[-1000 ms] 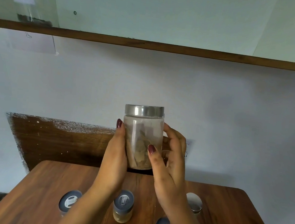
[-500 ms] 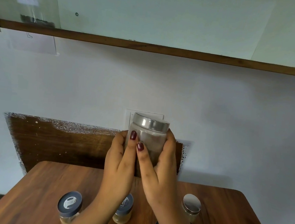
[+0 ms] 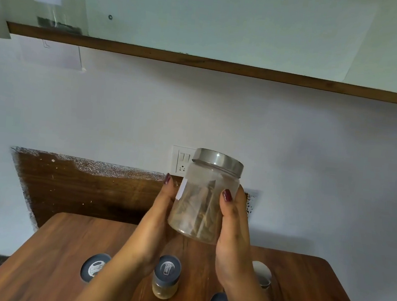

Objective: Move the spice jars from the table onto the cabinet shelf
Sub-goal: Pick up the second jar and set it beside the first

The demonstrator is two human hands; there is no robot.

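**Step in hand.** One jar (image 3: pixel 204 199) is in transfer from the table (image 3: pixel 47 252) to the shelf (image 3: pixel 200 63). By judgement, the lift is under way and placement is not yet done.

**Grip.** The left hand (image 3: pixel 158 214) holds the jar's left side, thumb up. Its fingers are hidden behind the glass. The right hand (image 3: pixel 232 227) holds the right side, with the thumb on the front and the fingers round the back. Both hands are closed on the jar, and neither is free.

**Position.** The jar is in the air above the table's far edge, clear of the top. The shelf is high above the table, and the jar is well below it. The jar is tilted, with the lid (image 3: pixel 218 163) leaning right. Dried brown pieces lie loose inside. The lid looks seated.

**Remaining.** Three dark-lid jars (image 3: pixel 166 276) and one silver-lid jar (image 3: pixel 262 273) stand on the table under the forearms.

**Next move.** This is a judgement, not an observation.
1. Raise the jar straight up from the table to shelf height.
2. Bring the jar upright before its base reaches the board.
3. Carry the base over the shelf's front edge.
4. Release only once the base sits flat.

The forearms should rise without sweeping the jars on the table.
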